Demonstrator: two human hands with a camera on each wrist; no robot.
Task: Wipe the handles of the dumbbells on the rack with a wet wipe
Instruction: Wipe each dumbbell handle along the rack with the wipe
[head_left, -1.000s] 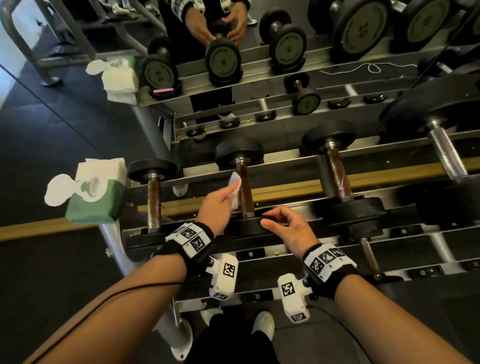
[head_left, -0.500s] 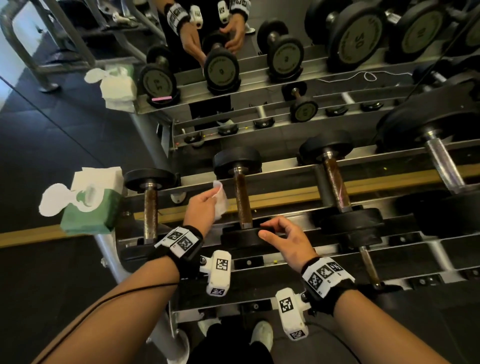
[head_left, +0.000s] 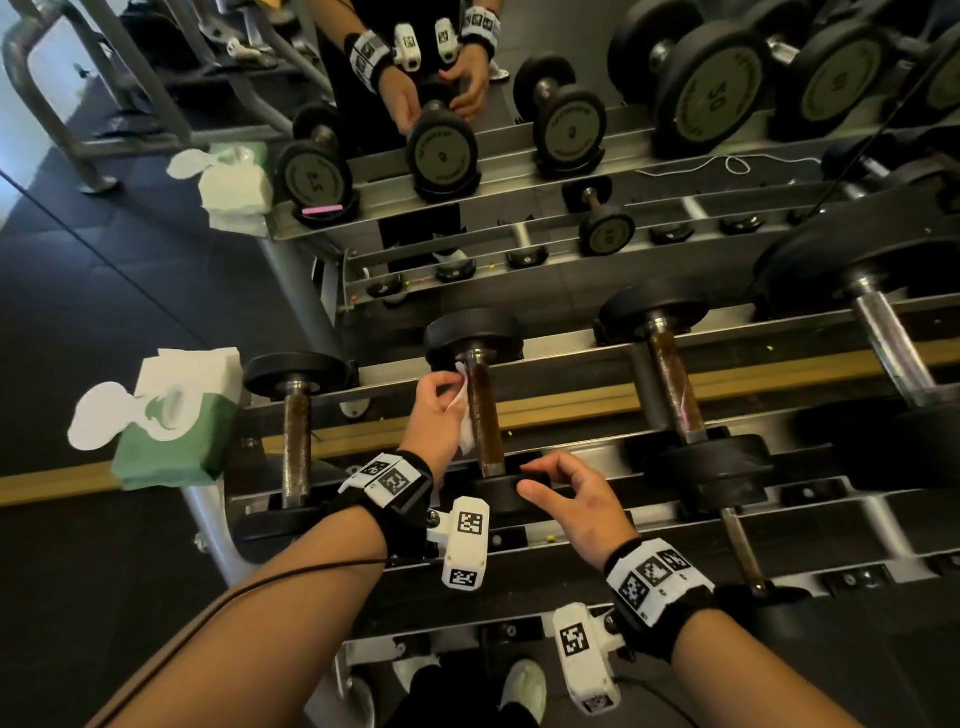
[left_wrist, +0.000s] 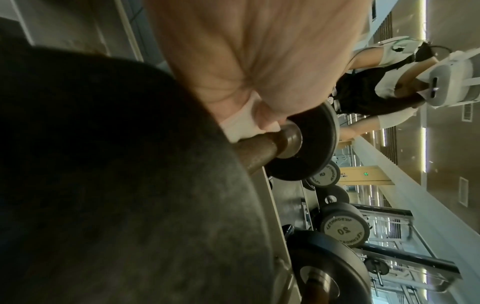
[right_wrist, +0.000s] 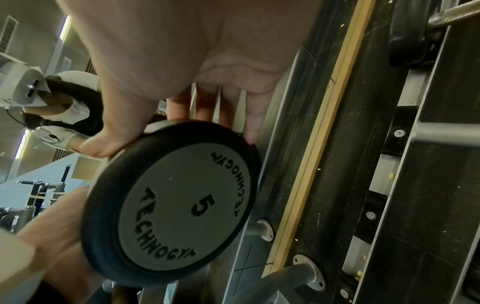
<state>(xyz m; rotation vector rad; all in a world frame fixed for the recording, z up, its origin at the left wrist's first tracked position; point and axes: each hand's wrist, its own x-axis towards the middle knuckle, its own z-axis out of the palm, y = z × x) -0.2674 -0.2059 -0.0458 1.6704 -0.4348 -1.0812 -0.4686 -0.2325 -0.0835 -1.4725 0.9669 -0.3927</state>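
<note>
A small dumbbell marked 5 (right_wrist: 176, 207) lies on the rack (head_left: 571, 400), second from the left, with a brown rusty handle (head_left: 484, 415). My left hand (head_left: 441, 410) pinches a white wet wipe (head_left: 465, 405) against the left side of that handle, near its far end; in the left wrist view the wipe (left_wrist: 241, 123) sits between fingers and handle (left_wrist: 259, 150). My right hand (head_left: 550, 486) grips the rim of the near weight head (head_left: 498, 491), thumb and fingers curled over its edge.
A green-and-white pack of wipes (head_left: 171, 421) stands at the rack's left end. A smaller dumbbell (head_left: 296, 431) lies left, larger ones (head_left: 675, 384) right. A mirror behind reflects the rack and hands (head_left: 441, 88). My shoes (head_left: 524, 686) show below.
My left hand has slid the wipe along the handle, back toward me and then out to the far end. The right hand has kept its hold on the near weight head.
</note>
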